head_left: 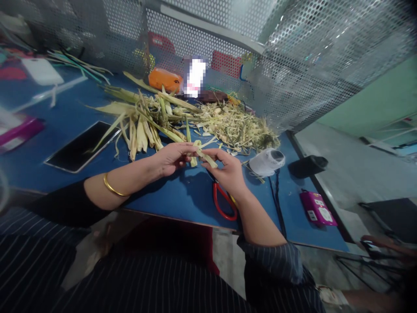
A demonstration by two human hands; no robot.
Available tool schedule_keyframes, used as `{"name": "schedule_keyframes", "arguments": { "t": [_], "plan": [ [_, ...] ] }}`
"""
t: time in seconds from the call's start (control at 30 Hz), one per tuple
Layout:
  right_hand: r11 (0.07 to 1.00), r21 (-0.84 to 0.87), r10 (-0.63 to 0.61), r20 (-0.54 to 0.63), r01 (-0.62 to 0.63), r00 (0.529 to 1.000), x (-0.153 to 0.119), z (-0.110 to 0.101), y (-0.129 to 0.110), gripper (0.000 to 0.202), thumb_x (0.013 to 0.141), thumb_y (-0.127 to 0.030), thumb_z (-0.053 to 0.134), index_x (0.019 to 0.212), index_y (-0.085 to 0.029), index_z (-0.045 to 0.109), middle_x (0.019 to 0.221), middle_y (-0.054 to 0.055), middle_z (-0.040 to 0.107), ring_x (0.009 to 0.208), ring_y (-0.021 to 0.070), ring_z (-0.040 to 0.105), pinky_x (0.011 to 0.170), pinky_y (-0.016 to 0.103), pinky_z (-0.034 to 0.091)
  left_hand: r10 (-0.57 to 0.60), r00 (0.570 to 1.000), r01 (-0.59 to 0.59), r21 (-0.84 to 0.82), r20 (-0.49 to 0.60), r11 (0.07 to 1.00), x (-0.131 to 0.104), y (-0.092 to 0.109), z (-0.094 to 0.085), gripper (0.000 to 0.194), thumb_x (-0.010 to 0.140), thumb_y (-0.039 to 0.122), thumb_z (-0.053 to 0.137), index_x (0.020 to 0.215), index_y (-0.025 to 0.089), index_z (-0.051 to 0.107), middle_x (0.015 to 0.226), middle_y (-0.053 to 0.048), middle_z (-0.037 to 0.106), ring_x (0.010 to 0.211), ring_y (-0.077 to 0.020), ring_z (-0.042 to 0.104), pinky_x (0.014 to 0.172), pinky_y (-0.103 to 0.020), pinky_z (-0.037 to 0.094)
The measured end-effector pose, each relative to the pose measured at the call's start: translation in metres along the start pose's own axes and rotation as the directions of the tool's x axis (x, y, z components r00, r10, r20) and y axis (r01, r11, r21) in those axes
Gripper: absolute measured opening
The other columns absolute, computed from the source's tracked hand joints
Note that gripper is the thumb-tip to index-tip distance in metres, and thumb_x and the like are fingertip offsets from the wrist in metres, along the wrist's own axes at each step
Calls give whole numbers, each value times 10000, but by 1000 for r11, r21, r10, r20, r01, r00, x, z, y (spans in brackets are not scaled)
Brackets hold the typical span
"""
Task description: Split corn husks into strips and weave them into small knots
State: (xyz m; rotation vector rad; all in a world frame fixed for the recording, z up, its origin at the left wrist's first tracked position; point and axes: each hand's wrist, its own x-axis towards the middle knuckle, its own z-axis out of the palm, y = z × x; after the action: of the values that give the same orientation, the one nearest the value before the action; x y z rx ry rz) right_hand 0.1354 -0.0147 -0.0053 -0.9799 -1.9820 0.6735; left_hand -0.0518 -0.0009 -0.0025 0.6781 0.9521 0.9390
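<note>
Both hands meet over the near middle of the blue table [156, 198]. My left hand [176, 157] is closed, its thumb and fingers pinching one side of a pale green strip of corn husk [208, 160]. From the other side, my right hand [227, 168] grips the same strip, which is looped or folded between the fingertips. Its exact knot or fold is too small to make out. Below my right hand lie red-handled scissors [224, 204], their blades partly hidden. Just beyond my hands rests a bunch of corn husks [140, 130].
Shredded husk scraps [237, 126] lie heaped at the back, before a perforated metal screen [202, 37]. A white thread spool [265, 162], a black cylinder [308, 166] and a purple packet [317, 208] stand right. Left lies a dark tablet-like panel [83, 145]. An orange pack [164, 80] sits behind.
</note>
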Motion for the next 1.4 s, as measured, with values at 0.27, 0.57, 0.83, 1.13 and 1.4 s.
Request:
{"name": "schedule_keyframes", "arguments": {
  "t": [0.27,0.57,0.83,1.13,1.4],
  "plan": [
    [984,179,54,-279,-3,959,1,9,0,77,814,-268,653,843,-252,723,887,21,674,870,179,643,802,338,514,243,970,-231,287,-8,930,-3,-8,5,284,666,255,780,887,125,659,660,-6,623,458,-40,458,400,-180,268],
    [864,456,346,-228,-215,910,4,20,2,114,783,-330,654,805,-221,629,724,-9,666,568,127,602,594,282,516,264,964,-255,346,20,903,-5,-12,9,235,698,167,706,873,186,550,556,33,594,441,-59,469,426,-183,296],
    [833,460,414,-146,-309,899,6,17,5,216,796,-366,616,892,-203,722,739,-6,655,589,103,552,603,258,474,187,982,-180,297,4,938,0,-15,9,192,686,121,669,817,185,543,586,-1,623,437,-56,448,427,-185,267],
    [858,376,421,-126,-350,898,4,15,8,99,708,-285,672,712,-187,653,593,-29,601,537,111,548,542,242,431,116,993,-113,245,2,963,0,-15,8,201,684,118,684,793,178,525,592,-17,631,437,-51,446,419,-166,245],
    [870,320,425,-98,-376,900,2,16,15,67,710,-248,632,709,-186,658,583,-25,611,535,115,563,535,235,436,202,979,-188,319,-11,929,0,-17,10,204,704,123,681,833,178,533,586,0,626,431,-56,455,414,-174,274]
  ]
}}
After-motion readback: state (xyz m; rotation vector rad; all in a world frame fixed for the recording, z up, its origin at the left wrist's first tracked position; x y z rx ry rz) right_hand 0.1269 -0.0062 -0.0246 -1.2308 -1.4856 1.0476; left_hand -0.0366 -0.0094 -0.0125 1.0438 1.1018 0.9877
